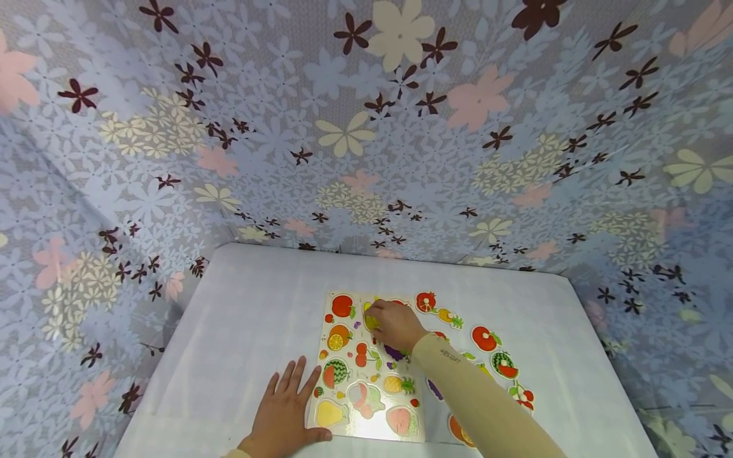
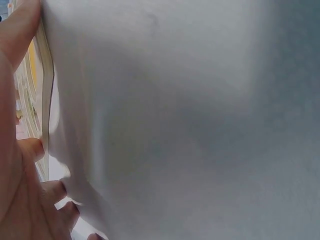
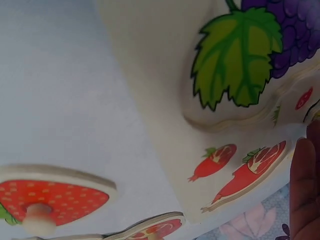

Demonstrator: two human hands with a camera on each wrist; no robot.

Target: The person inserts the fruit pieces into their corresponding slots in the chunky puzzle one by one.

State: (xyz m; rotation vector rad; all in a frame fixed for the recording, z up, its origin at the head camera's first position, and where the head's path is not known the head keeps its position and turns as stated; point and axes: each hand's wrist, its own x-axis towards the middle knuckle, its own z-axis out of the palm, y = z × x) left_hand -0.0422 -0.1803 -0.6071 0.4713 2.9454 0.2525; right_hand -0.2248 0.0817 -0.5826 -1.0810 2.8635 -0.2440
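Observation:
A wooden fruit puzzle board (image 1: 356, 294) lies on the white table. My right hand (image 1: 396, 326) is over its upper middle, fingers and thumb bent around a yellow fruit piece (image 1: 371, 318); the hand hides part of it, so its exact fruit is unclear. Just below that hand are the purple grapes (image 1: 395, 352) on the board, whose green leaf (image 3: 235, 62) fills the top of the right wrist view. My left hand (image 1: 282, 413) rests with spread fingers beside the board's lower left corner, thumb along the edge.
Loose knobbed fruit pieces lie right of the board: a pomegranate (image 1: 425, 302), a pineapple (image 1: 450, 318), an apple (image 1: 484, 339), a watermelon (image 1: 504, 365), cherries (image 1: 522, 395) and a strawberry (image 3: 60, 195). My right forearm crosses over several. Flowered fabric (image 1: 355, 159) rises behind the table.

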